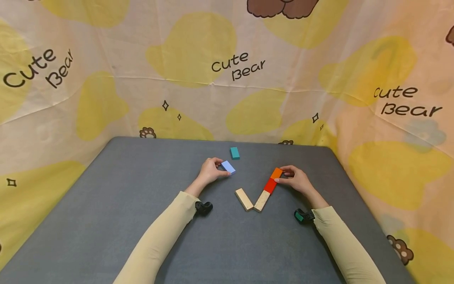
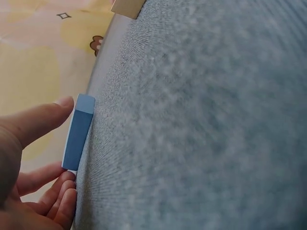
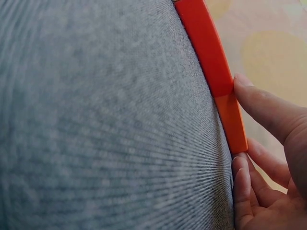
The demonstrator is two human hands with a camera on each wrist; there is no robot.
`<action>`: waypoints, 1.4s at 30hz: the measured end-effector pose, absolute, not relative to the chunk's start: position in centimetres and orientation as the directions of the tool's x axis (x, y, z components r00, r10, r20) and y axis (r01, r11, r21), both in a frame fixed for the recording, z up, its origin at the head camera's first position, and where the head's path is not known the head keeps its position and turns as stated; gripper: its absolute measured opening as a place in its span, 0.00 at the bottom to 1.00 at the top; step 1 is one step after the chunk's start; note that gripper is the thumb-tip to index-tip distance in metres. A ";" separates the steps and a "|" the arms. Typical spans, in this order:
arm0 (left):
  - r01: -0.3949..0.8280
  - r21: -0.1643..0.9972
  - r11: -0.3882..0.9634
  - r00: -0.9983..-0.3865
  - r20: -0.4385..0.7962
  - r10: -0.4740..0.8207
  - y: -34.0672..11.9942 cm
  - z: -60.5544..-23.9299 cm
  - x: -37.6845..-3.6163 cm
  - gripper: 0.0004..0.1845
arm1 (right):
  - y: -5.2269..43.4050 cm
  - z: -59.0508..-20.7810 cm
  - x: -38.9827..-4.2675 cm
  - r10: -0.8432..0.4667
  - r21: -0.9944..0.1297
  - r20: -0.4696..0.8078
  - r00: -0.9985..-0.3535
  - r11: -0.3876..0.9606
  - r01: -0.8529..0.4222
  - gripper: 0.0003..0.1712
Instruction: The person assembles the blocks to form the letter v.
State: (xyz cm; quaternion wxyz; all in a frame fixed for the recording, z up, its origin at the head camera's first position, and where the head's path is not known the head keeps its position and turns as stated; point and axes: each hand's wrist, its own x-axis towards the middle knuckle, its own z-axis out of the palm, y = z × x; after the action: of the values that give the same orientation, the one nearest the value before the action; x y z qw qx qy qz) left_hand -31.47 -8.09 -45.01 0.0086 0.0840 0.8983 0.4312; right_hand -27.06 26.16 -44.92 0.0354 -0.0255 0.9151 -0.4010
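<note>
My left hand [image 1: 210, 171] pinches a light blue block [image 1: 228, 167] by its two ends. In the left wrist view the thumb is at one end of this block [image 2: 78, 132] and the fingertips are at the other. My right hand [image 1: 296, 180] holds an orange block [image 1: 276, 173], its fingers at the far end. The right thumb touches near the seam between the orange block [image 3: 231, 124] and a red block [image 1: 270, 185]. The red block meets a plain wooden block [image 1: 261, 201], making one slanted row. A second wooden block [image 1: 244, 199] leans the other way, forming a V with the row.
A teal block [image 1: 235, 153] lies beyond the left hand, near the back edge of the grey table [image 1: 106, 221]. Behind the table hangs a patterned cloth [image 1: 191, 51], which also runs along both sides.
</note>
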 end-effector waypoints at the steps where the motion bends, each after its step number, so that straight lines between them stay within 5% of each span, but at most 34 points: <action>1: 0.141 0.774 0.617 -0.986 0.052 0.160 -8.1 -45.0 -31.5 0.31 | 26.2 -44.9 -27.1 -0.076 -0.735 -0.043 -0.996 0.678 -0.020 0.38; 42: 0.175 0.721 0.671 -0.983 0.088 0.161 -7.7 -45.6 -31.6 0.32 | 26.1 -44.7 -26.7 -0.072 -0.744 -0.046 -0.996 0.668 -0.014 0.39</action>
State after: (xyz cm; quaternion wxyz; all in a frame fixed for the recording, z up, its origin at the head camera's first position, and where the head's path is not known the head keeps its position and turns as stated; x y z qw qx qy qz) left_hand -31.62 -7.71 -45.60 -0.0085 0.0918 0.9139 0.3953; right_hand -26.69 26.10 -44.69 0.0358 -0.0236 0.9127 -0.4065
